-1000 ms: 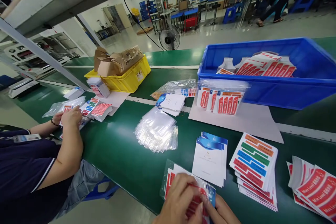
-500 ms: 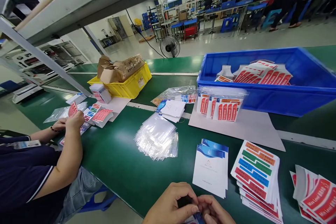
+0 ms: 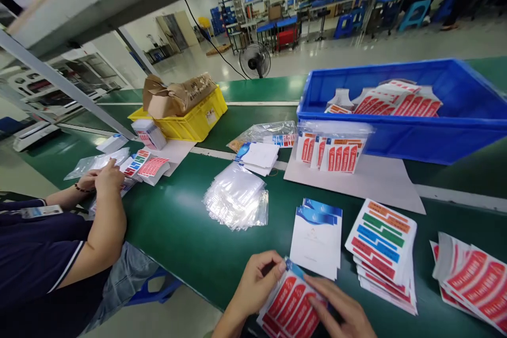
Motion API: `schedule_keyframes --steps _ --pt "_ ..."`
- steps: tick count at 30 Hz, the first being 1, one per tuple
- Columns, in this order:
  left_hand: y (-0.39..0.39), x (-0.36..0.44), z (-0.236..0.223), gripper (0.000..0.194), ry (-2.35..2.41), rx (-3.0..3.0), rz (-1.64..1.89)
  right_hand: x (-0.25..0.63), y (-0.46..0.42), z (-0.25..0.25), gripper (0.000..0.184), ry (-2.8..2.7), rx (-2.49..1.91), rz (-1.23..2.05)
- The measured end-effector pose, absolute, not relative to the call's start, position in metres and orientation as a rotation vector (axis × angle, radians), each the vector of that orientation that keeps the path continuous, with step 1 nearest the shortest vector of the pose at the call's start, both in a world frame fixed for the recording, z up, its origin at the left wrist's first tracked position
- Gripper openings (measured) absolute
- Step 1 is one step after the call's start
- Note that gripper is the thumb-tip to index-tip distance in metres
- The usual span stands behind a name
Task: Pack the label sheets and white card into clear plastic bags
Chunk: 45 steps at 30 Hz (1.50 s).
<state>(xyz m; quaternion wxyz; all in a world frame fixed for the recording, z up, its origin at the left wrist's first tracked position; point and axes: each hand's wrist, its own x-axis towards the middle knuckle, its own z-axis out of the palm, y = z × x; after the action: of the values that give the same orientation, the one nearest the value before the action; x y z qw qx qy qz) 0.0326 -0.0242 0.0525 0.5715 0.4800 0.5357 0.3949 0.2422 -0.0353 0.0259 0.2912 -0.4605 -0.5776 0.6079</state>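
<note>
My left fingers (image 3: 273, 277) pinch the top corner of red labels (image 3: 292, 303), and my right fingers (image 3: 327, 288) hold their other side, just at the worktop (image 3: 178, 222)'s near edge. I should press lightly and keep the edges even. Half a second ago my hands were closer together; now the red strips are showing.

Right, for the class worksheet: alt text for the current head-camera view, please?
A person's left hand and right hand hold red labels at a green bench. Clear bags, leaflets and label stacks lie beyond, a blue bin behind; a co-worker sits left.
</note>
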Motion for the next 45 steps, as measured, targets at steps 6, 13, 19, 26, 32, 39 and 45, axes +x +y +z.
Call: schedule_keyframes --steps 6,13,19,26,32,39,45 --pt "-0.019 0.057 0.06 0.032 1.18 1.012 1.023 0.266 -0.011 0.058 0.032 -1.798 -1.178 1.319" --pt "-0.024 0.063 0.053 0.028 1.254 0.988 1.074 0.271 -0.008 0.072 0.03 -1.982 -1.058 1.42" --pt "-0.025 0.065 0.048 0.025 1.267 0.949 1.122 0.263 -0.005 0.07 0.025 -2.014 -1.03 1.562" --pt "-0.018 0.058 0.056 0.017 1.054 0.879 0.903 0.271 0.001 0.07 0.018 -1.885 -1.18 1.585" --pt "-0.017 0.05 0.049 0.02 1.133 0.967 1.001 0.277 0.0 0.065 0.018 -1.562 -1.311 1.569" --pt "-0.008 0.043 0.068 0.016 1.151 1.302 0.708 0.273 -0.004 0.063 0.021 -1.685 -1.309 1.598" --pt "-0.001 0.039 0.085 0.014 1.072 1.568 0.655 0.274 -0.004 0.066 0.024 -1.74 -1.245 1.608"
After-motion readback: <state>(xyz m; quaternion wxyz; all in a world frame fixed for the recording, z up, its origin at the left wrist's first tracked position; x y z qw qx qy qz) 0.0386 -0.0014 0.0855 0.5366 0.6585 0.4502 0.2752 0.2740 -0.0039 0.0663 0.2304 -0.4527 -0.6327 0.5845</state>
